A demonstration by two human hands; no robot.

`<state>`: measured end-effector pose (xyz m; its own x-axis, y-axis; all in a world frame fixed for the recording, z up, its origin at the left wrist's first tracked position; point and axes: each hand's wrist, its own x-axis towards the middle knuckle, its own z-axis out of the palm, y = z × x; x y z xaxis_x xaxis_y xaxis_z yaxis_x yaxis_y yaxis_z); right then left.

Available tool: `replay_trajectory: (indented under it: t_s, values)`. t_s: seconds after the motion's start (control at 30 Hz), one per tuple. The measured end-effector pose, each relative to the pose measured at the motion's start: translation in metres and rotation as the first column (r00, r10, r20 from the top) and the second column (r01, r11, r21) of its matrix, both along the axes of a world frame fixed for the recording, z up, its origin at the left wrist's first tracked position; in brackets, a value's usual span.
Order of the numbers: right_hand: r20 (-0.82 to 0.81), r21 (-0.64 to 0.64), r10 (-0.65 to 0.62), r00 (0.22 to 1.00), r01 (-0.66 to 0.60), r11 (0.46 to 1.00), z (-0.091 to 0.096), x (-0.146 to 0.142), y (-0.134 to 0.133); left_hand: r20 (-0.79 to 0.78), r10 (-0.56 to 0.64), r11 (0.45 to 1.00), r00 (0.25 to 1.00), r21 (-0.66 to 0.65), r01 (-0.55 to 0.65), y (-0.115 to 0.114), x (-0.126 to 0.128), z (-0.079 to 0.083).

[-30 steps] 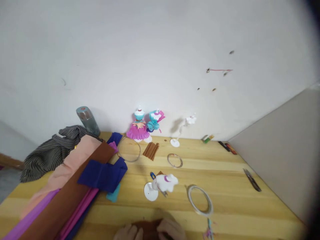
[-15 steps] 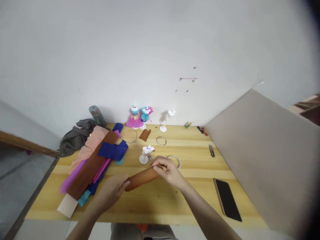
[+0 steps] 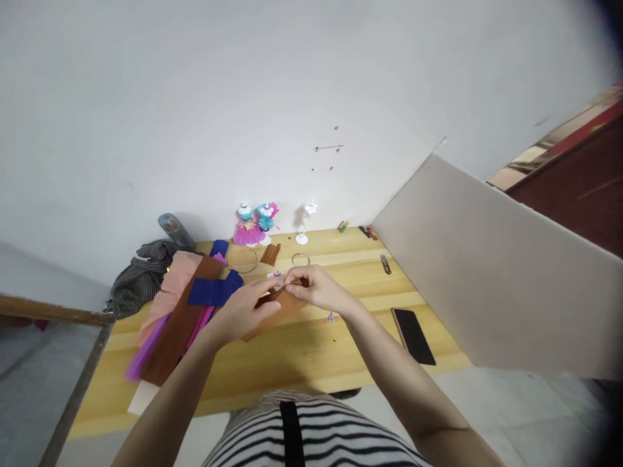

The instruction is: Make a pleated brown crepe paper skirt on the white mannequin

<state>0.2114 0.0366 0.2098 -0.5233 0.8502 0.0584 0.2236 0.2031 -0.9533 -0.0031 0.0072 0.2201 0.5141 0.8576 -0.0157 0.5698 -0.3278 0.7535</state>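
Note:
A brown strip of what looks like crepe paper [image 3: 287,310] hangs from both hands over the front middle of the table. My left hand [image 3: 246,310] holds its upper edge on the left, thumb and fingers around a dark fold. My right hand [image 3: 314,288] pinches the same edge further right, close to the left fingertips. Just behind the hands stands a small white dress form [image 3: 276,275], mostly hidden by them. Small pink and blue bits [image 3: 330,318] lie right of the strip.
Coloured paper strips [image 3: 168,324] and striped cloth [image 3: 143,272] are piled on the left. Dressed dress forms [image 3: 247,224], a bare one [image 3: 302,238] and a bottle [image 3: 175,228] stand along the wall. Wire rings [image 3: 300,259], snips [image 3: 385,264] and a phone [image 3: 413,335] lie on the table.
My hands have come closer together, and the brown strip, earlier stretched between them, now hangs with its top edge gathered. The view has shifted, showing more of the striped shirt.

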Motion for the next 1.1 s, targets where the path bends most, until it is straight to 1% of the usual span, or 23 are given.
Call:
replay_trajectory:
  t_s: [0.07,0.13,0.23,0.33,0.4,0.47,0.53,0.6,0.7,0.8,0.9,1.1]
  values:
    - [-0.007,0.024,-0.031,0.999,0.032,0.999,0.007,-0.001,0.002,-0.023,-0.045,0.997,0.999,-0.057,0.043,0.005,0.013,0.003]
    - [0.017,0.057,-0.063,0.998,0.062,0.996,0.013,0.002,0.003,-0.009,-0.057,0.994,0.998,-0.094,0.056,0.008,0.019,0.003]
    - [0.063,0.128,-0.091,0.994,0.082,0.988,0.02,0.006,0.006,0.064,-0.046,0.992,0.997,-0.112,0.053,0.015,0.02,0.001]
    - [0.073,0.17,-0.109,0.991,0.096,0.981,0.023,0.009,0.007,0.146,-0.011,0.983,0.989,-0.178,0.037,0.021,0.022,-0.002]
    - [0.011,0.139,-0.11,0.994,0.107,0.984,0.023,0.013,0.008,0.183,0.018,0.974,0.983,-0.224,0.024,0.024,0.023,-0.002]
    - [-0.113,0.057,-0.109,0.988,0.116,0.992,0.02,0.017,0.009,0.211,0.03,0.972,0.977,-0.233,0.02,0.025,0.023,-0.001]
    - [-0.223,-0.024,-0.113,0.968,0.111,0.994,0.016,0.02,0.009,0.206,0.032,0.98,0.978,-0.199,0.01,0.025,0.024,0.003]
    - [-0.258,-0.055,-0.134,0.957,0.124,0.991,0.01,0.02,0.008,0.155,0.045,0.991,0.987,-0.131,-0.024,0.024,0.024,0.007]
    - [-0.231,-0.035,-0.206,0.951,0.204,0.978,0.002,0.014,0.005,0.076,0.042,0.999,0.996,-0.034,-0.04,0.022,0.026,0.011]
    - [-0.249,-0.021,-0.273,0.929,0.277,0.961,-0.002,0.007,0.002,0.055,0.034,0.999,0.998,0.015,-0.035,0.018,0.029,0.011]
    - [-0.222,0.036,-0.298,0.928,0.313,0.949,0.001,0.004,-0.004,0.066,0.088,0.996,0.994,0.025,-0.09,0.015,0.031,0.007]
    - [-0.093,0.238,-0.316,0.944,0.33,0.914,0.009,0.007,-0.018,0.002,0.184,0.982,0.983,0.043,-0.184,0.007,0.035,-0.001]
